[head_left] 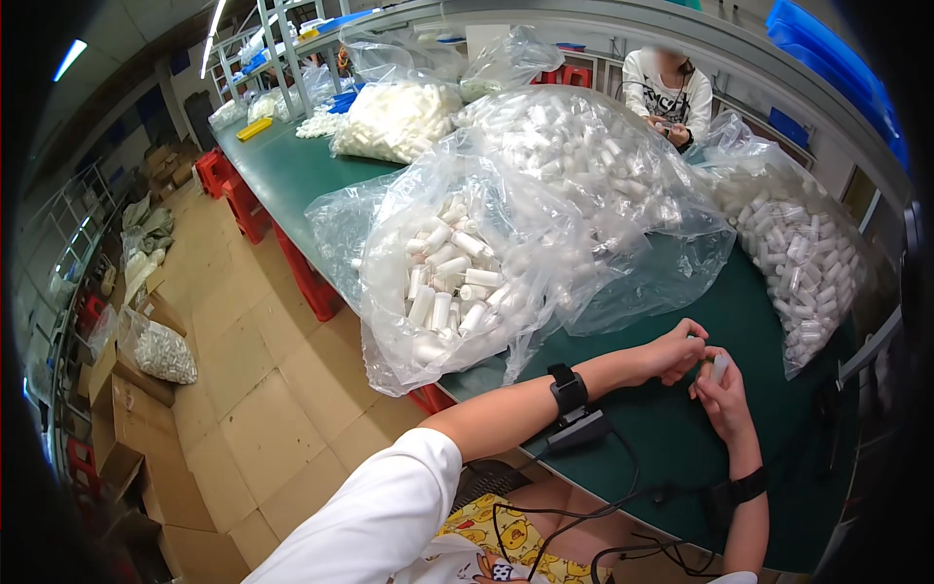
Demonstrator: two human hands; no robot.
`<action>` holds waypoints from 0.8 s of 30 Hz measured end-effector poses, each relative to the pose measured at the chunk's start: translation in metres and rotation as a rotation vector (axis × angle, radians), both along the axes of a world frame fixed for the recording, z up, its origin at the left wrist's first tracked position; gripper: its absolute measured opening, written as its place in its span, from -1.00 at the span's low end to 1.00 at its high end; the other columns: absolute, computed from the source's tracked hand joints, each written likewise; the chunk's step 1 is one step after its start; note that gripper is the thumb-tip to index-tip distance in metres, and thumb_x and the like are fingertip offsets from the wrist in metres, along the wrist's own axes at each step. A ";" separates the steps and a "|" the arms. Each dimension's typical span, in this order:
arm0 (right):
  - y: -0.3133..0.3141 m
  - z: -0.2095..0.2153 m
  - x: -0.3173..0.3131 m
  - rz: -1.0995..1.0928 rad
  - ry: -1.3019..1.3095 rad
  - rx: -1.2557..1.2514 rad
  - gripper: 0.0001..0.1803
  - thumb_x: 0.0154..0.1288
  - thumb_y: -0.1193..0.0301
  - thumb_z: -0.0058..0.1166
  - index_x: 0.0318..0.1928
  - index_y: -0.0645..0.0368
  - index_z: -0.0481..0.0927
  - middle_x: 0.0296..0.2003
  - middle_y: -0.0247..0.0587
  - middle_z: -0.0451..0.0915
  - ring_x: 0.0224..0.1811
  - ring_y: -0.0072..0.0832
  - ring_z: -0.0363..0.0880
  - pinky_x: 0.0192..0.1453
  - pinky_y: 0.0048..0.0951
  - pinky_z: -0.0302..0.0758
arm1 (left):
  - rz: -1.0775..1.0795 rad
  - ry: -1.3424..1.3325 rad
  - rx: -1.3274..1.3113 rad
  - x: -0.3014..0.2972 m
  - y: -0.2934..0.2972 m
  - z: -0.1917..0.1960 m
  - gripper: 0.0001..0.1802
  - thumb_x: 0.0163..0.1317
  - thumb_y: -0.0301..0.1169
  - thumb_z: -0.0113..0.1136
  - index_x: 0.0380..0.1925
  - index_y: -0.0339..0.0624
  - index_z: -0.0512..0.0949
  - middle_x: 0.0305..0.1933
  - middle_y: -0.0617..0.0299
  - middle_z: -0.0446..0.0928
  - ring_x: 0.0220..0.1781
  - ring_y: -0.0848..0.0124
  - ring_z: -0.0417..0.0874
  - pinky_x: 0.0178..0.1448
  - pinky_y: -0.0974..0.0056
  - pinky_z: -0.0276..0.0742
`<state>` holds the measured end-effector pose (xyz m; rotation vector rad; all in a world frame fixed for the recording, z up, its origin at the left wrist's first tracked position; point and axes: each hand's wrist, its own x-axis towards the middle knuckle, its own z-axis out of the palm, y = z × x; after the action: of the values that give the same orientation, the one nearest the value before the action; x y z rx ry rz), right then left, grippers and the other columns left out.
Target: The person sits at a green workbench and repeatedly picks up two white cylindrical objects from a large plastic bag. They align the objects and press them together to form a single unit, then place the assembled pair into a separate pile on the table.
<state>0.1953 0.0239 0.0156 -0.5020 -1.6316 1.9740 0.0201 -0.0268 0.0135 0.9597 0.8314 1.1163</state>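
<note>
Both of my hands meet over the green table at the right. My right hand point(725, 399) is closed around a small white plastic tube point(719, 368), which stands roughly upright between thumb and fingers. Just left of it, my left hand point(673, 353) is pinched, its fingertips close to the right hand's; what it grips, if anything, is too small to make out. Beyond my left forearm lies an open clear plastic bag point(389, 336) of loose white cylindrical pieces point(452, 268).
A large clear bag of white parts point(584, 146) fills the table's middle, with another bag point(803, 263) at the right. Cream pieces point(399, 117) lie farther back. A person point(671, 92) sits across. Black cables point(623, 506) hang near my lap. Red stools point(243, 209) and cardboard boxes point(141, 428) stand left.
</note>
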 end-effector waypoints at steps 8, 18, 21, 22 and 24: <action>-0.006 0.001 -0.003 -0.081 -0.088 0.050 -0.53 0.02 0.57 0.19 0.00 0.23 0.41 -0.39 -0.41 0.45 -0.42 -0.67 0.42 -0.36 -0.65 0.36 | -0.103 0.106 0.018 0.009 -0.009 0.003 -0.54 0.19 -0.22 -0.04 0.01 -0.16 0.12 -0.56 0.35 0.25 -0.67 0.61 0.15 -0.62 0.46 0.11; 0.002 -0.005 -0.005 -0.142 -0.195 0.128 -0.70 0.07 0.53 0.18 -0.15 0.24 0.47 -0.45 -0.46 0.46 -0.50 -0.74 0.39 -0.46 -0.72 0.27 | -0.117 0.097 0.082 0.006 -0.002 -0.010 -0.32 0.24 0.05 -0.02 0.10 -0.20 0.02 -0.47 0.25 0.33 -0.63 0.53 0.27 -0.55 0.43 0.27; 0.003 0.001 -0.004 -0.220 -0.246 0.293 -0.77 0.11 0.51 0.16 -0.20 0.23 0.48 -0.52 -0.50 0.43 -0.54 -0.77 0.35 -0.49 -0.73 0.22 | -0.123 -0.014 0.024 0.007 -0.005 -0.005 -0.24 0.23 0.15 -0.07 0.16 -0.09 -0.10 -0.39 0.19 0.35 -0.52 0.43 0.43 -0.40 0.33 0.49; 0.000 0.008 -0.007 -0.246 -0.255 0.358 -0.79 0.13 0.50 0.15 -0.21 0.23 0.48 -0.54 -0.51 0.42 -0.55 -0.78 0.34 -0.49 -0.74 0.20 | -0.127 -0.092 0.027 0.004 -0.006 -0.001 -0.24 0.23 0.18 -0.09 0.16 -0.08 -0.10 -0.38 0.17 0.36 -0.49 0.41 0.46 -0.37 0.31 0.51; -0.005 0.027 -0.013 -0.402 -0.305 0.450 -0.77 0.17 0.46 0.13 -0.16 0.24 0.48 -0.54 -0.52 0.38 -0.55 -0.78 0.31 -0.50 -0.72 0.18 | -0.145 -0.252 0.032 0.001 -0.008 0.006 -0.23 0.21 0.24 -0.14 0.15 -0.05 -0.09 -0.35 0.12 0.37 -0.44 0.36 0.52 -0.33 0.28 0.55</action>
<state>0.1825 0.0190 0.0425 -0.8968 -1.9055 1.2365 0.0211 -0.0351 0.0198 0.8701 0.5334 1.1003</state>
